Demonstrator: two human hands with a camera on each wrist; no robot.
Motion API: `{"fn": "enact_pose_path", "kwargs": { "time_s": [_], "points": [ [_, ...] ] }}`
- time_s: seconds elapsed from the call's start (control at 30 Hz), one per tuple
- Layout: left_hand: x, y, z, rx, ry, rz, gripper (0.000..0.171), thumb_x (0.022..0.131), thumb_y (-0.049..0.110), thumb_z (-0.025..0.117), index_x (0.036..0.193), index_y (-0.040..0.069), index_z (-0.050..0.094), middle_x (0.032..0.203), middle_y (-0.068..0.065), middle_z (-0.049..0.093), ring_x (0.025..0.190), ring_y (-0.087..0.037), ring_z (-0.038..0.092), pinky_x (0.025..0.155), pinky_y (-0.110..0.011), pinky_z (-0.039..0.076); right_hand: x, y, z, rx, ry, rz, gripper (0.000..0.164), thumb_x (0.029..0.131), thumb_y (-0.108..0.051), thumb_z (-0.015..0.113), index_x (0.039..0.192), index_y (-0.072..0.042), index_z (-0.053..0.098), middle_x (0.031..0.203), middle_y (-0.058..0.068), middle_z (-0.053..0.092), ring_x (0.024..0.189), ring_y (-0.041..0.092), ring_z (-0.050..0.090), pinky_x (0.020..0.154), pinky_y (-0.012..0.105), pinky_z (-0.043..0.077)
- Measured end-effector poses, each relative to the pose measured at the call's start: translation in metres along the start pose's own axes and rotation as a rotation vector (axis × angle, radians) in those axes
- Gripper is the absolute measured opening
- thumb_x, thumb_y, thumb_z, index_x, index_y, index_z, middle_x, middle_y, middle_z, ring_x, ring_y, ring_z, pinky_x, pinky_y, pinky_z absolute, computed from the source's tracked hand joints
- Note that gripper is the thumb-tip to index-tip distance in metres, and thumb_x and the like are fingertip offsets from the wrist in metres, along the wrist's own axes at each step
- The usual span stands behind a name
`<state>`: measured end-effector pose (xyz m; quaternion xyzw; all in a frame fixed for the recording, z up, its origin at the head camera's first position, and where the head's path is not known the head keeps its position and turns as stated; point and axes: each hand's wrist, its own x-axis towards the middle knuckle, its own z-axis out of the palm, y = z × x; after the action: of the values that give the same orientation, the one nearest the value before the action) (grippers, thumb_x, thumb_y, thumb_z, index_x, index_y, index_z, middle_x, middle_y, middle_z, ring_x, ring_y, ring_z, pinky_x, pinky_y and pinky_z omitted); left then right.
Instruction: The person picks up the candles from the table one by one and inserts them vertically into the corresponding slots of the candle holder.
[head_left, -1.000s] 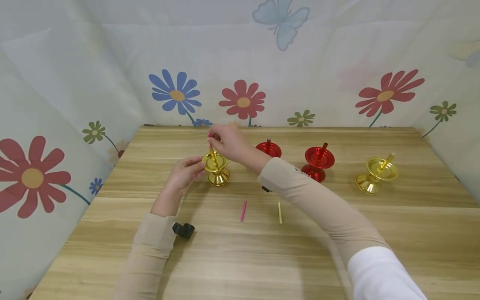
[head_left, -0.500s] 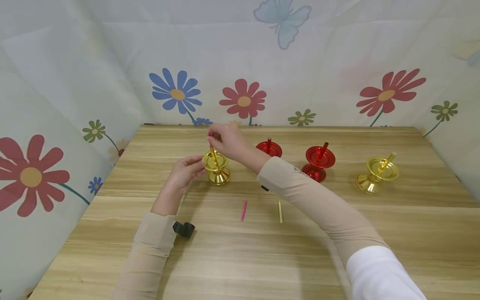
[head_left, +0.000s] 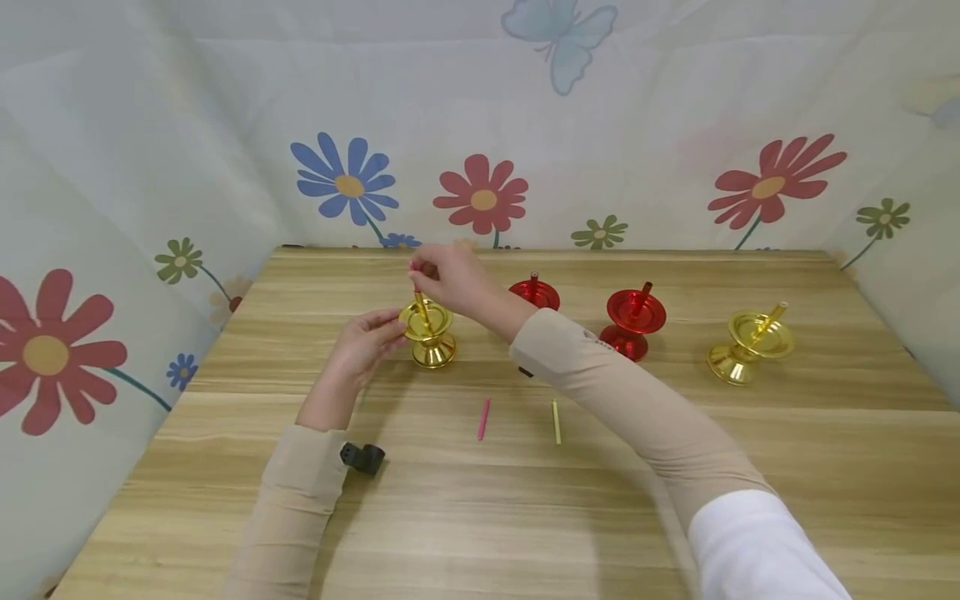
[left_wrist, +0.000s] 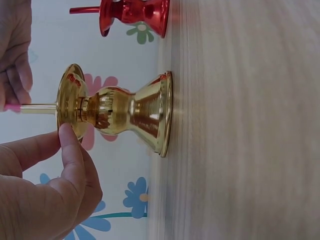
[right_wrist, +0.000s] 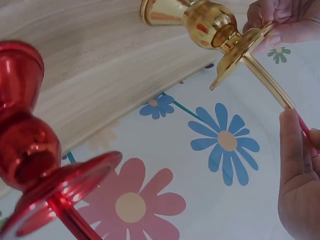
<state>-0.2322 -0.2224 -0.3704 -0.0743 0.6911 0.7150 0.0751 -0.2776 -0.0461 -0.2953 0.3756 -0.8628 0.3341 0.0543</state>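
Observation:
A gold candlestick point(head_left: 433, 353) stands upright at the left of the table. My left hand point(head_left: 365, 343) pinches its dish rim between thumb and fingers, as the left wrist view shows close up. Above the dish, my right hand point(head_left: 453, 279) holds a thin pink candle point(right_wrist: 302, 124) at the mouth of the candlestick's narrow gold tube point(right_wrist: 267, 80). The candle's lower end meets the tube's top, and the fingers hide most of its length. On the wooden table point(head_left: 465, 517), a second pink candle point(head_left: 483, 419) and a pale yellow candle point(head_left: 557, 422) lie nearer the front.
Two red candlesticks, one behind the right forearm point(head_left: 534, 293) and another farther right point(head_left: 636, 315), stand on the table. Beyond them is another gold candlestick point(head_left: 759, 337). A flower-printed curtain point(head_left: 420, 100) encloses the back and sides. A black device point(head_left: 363, 458) sits at the left wrist.
Hardly anything differs: both hands keep their holds on the candlestick and the pink candle. The whole head view has shifted slightly.

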Motion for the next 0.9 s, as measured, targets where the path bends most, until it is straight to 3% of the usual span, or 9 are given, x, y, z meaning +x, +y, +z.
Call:
{"fn": "enact_pose_path", "kwargs": {
  "time_s": [0.13, 0.23, 0.47, 0.57, 0.7, 0.9],
  "points": [
    [-0.0008, 0.0006, -0.0022, 0.005, -0.001, 0.001, 0.047, 0.097, 0.002, 0.048, 0.140, -0.012, 0.034, 0.109, -0.003, 0.052, 0.084, -0.001, 0.059, 0.084, -0.014, 0.050, 0.0028, -0.0021, 0.0012, -0.037, -0.017, -0.039, 0.010, 0.093, -0.011, 0.059, 0.093, -0.003, 0.065, 0.082, 0.006, 0.066, 0.071, 0.014, 0.058, 0.069, 0.022, 0.049],
    [-0.0011, 0.0008, -0.0025, 0.007, -0.005, 0.004, 0.047, 0.097, 0.002, 0.048, 0.140, -0.012, 0.034, 0.110, -0.003, 0.052, 0.084, -0.001, 0.059, 0.085, -0.015, 0.050, 0.0024, -0.0016, 0.0031, -0.060, 0.000, -0.050, 0.009, 0.092, -0.011, 0.060, 0.093, -0.003, 0.065, 0.082, 0.006, 0.066, 0.073, 0.014, 0.059, 0.080, 0.026, 0.046],
    [-0.0021, 0.0022, -0.0004, 0.016, -0.006, 0.011, 0.045, 0.097, 0.002, 0.049, 0.138, -0.013, 0.036, 0.104, -0.002, 0.055, 0.081, -0.002, 0.060, 0.079, -0.013, 0.051, -0.0010, 0.0013, 0.0057, -0.045, 0.029, -0.041, 0.010, 0.093, -0.013, 0.061, 0.095, -0.004, 0.065, 0.083, 0.005, 0.068, 0.077, 0.014, 0.062, 0.088, 0.031, 0.045],
    [-0.0024, 0.0022, -0.0004, 0.010, -0.003, 0.010, 0.045, 0.097, 0.001, 0.049, 0.138, -0.013, 0.037, 0.103, -0.001, 0.055, 0.081, -0.002, 0.060, 0.080, -0.014, 0.051, -0.0017, 0.0010, 0.0057, -0.033, 0.028, -0.028, 0.010, 0.093, -0.013, 0.060, 0.095, -0.004, 0.064, 0.083, 0.005, 0.068, 0.076, 0.014, 0.061, 0.087, 0.029, 0.045],
    [-0.0025, 0.0010, -0.0004, 0.004, -0.005, 0.008, 0.045, 0.097, 0.001, 0.049, 0.138, -0.013, 0.036, 0.103, 0.000, 0.055, 0.081, -0.001, 0.060, 0.084, -0.016, 0.051, -0.0031, 0.0009, 0.0059, 0.008, 0.023, 0.000, 0.008, 0.093, -0.011, 0.059, 0.094, -0.003, 0.062, 0.084, 0.006, 0.067, 0.076, 0.014, 0.060, 0.071, 0.021, 0.050],
    [-0.0018, 0.0006, -0.0011, 0.017, -0.005, 0.013, 0.044, 0.097, 0.002, 0.048, 0.138, -0.012, 0.037, 0.106, -0.002, 0.054, 0.082, -0.001, 0.060, 0.086, -0.017, 0.051, -0.0038, 0.0004, 0.0058, 0.049, 0.031, 0.018, 0.010, 0.093, -0.011, 0.059, 0.097, -0.002, 0.062, 0.089, 0.008, 0.069, 0.082, 0.014, 0.064, 0.076, 0.019, 0.052]
  ]
}}
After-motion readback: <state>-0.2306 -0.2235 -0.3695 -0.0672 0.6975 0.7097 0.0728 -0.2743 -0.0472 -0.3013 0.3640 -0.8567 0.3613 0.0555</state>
